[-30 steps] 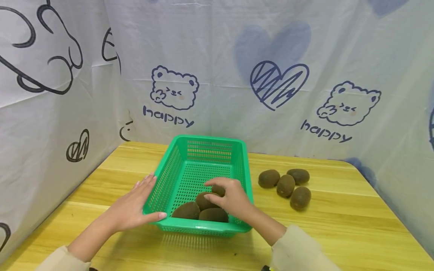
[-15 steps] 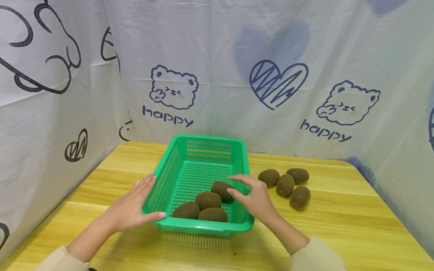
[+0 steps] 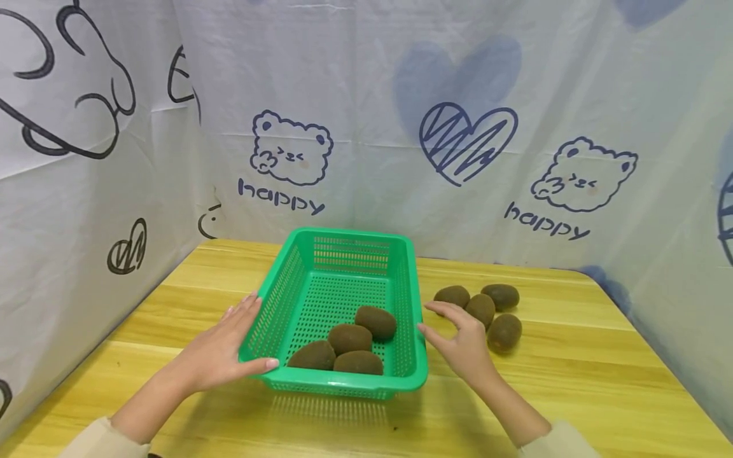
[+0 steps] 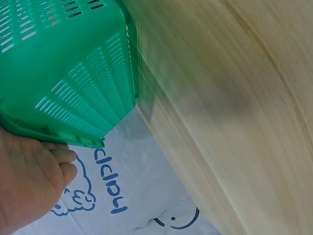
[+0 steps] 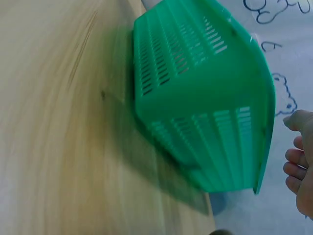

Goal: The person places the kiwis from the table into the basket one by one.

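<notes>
Four kiwis (image 3: 349,340) lie in the near half of the green basket (image 3: 343,251), the front two partly hidden behind its near rim. From my remote seat, both wrist views are blurred and show only the basket's slatted outside walls, never its contents. On the left wrist view I see just the palm edge and two fingers (image 4: 63,164) of the left hand (image 3: 220,350) under the basket's rim; the rest is cut off. On the right wrist view only a few fingers (image 5: 298,161) of the right hand (image 3: 464,340) show at the frame's edge, beside the basket but apart from it.

On the head view the left hand lies flat with straight fingers against the basket's left wall, its thumb laid along the near left corner of the rim. The right hand hovers just past the basket's right rim, fingers loosely spread and slightly bent, gripping nothing; I cannot tell whether its thumb tip touches the rim. Four more kiwis (image 3: 504,331) sit clustered on the table (image 3: 572,381) toward its far right corner, one partly hidden behind the right hand's fingertips. The basket stands mid-table, nearer the far edge.
</notes>
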Available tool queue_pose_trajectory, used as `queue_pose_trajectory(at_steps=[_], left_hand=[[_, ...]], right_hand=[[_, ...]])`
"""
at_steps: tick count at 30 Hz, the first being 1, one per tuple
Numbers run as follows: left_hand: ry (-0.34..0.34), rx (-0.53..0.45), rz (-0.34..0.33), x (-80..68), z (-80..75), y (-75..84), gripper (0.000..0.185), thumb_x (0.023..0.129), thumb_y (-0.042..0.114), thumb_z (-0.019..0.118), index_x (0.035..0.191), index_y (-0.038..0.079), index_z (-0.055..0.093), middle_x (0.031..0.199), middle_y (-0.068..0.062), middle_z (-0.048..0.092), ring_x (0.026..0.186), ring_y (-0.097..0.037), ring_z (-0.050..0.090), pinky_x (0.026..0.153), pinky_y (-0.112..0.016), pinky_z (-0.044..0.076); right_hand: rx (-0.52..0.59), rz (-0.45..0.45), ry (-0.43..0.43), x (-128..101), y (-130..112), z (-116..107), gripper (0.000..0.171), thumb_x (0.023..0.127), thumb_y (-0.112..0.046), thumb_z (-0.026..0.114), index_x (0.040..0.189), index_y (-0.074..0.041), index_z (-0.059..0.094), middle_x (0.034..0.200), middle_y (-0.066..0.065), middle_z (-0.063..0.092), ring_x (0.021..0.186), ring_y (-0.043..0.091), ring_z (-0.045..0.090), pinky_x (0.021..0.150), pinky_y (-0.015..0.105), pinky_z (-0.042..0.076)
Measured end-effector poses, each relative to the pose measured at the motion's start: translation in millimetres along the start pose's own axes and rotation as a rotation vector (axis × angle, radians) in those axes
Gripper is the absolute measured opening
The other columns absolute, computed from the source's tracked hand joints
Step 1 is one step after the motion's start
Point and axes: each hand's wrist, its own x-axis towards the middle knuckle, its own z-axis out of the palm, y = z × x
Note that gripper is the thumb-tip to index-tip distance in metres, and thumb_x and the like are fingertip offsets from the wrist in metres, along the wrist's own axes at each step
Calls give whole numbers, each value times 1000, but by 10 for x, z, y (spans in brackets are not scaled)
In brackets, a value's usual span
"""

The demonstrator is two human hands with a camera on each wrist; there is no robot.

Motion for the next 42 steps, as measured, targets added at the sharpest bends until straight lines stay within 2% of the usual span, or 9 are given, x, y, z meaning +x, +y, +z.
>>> queue_pose_trajectory(at_steps=[18, 21, 23, 25, 27, 31, 34, 39, 42], left_hand=[[9, 25, 7, -7, 2, 0, 99, 81, 59, 57, 147, -3, 15, 155, -21, 11, 141, -40, 16, 112, -55, 20], [13, 31, 11, -10, 5, 0, 99, 81, 59, 57, 147, -3, 15, 154, -21, 11, 141, -40, 16, 112, -55, 21], [12, 30, 7, -13, 4, 3, 99, 81, 60, 57, 147, -3, 15, 155, -20, 10, 141, -40, 16, 112, -55, 20], [18, 32, 15, -17, 5, 2, 99, 81, 59, 57, 147, -3, 16, 154, -21, 12, 140, -40, 17, 112, -55, 21], [14, 27, 7, -20, 3, 6, 99, 81, 59, 57, 147, -3, 16, 155, -20, 11, 141, -39, 16, 112, -55, 20], [13, 24, 6, -20, -1, 8, 99, 81, 59, 57, 147, -3, 15, 155, -20, 11, 141, -39, 16, 113, -54, 20], [16, 28, 8, -16, 3, 7, 99, 81, 59, 57, 147, -3, 15, 154, -21, 11, 141, -40, 16, 112, -55, 20], [15, 28, 5, -7, 16, 0, 100, 81, 60, 57, 147, -2, 15, 155, -20, 11, 141, -40, 16, 112, -55, 21], [9, 26, 2, 2, 19, -3, 100, 81, 60, 57, 147, -2, 15, 155, -20, 10, 141, -40, 16, 112, -55, 20]], right_hand=[[-92, 109, 103, -191, 320, -167, 38, 72, 0, 75, 107, 7, 64, 109, 22, 65, 103, 38, 61, 84, 49, 51], [-93, 132, 128, -219, 371, -182, 38, 72, 1, 75, 108, 7, 63, 111, 23, 64, 102, 38, 61, 83, 31, 55], [-94, 156, 146, -236, 403, -189, 39, 72, 2, 74, 109, 8, 63, 113, 24, 63, 104, 39, 59, 86, 27, 53], [-89, 190, 164, -248, 437, -197, 39, 73, 2, 74, 110, 8, 62, 115, 23, 62, 107, 39, 58, 93, 18, 49], [-87, 222, 183, -254, 473, -206, 40, 73, 1, 74, 110, 9, 61, 117, 23, 61, 112, 40, 55, 100, 15, 41], [-85, 281, 214, -262, 547, -239, 41, 75, -1, 73, 113, 9, 60, 120, 24, 59, 117, 40, 52, 103, 27, 42], [-85, 306, 226, -271, 591, -280, 42, 75, 0, 72, 114, 10, 59, 122, 27, 57, 118, 44, 50, 99, 52, 41], [-92, 358, 233, -292, 653, -363, 45, 77, -1, 71, 116, 13, 55, 125, 31, 53, 120, 50, 46, 99, 58, 40], [-84, 435, 223, -296, 694, -401, 48, 79, -3, 70, 120, 12, 53, 129, 31, 50, 123, 49, 43, 101, 57, 38]])
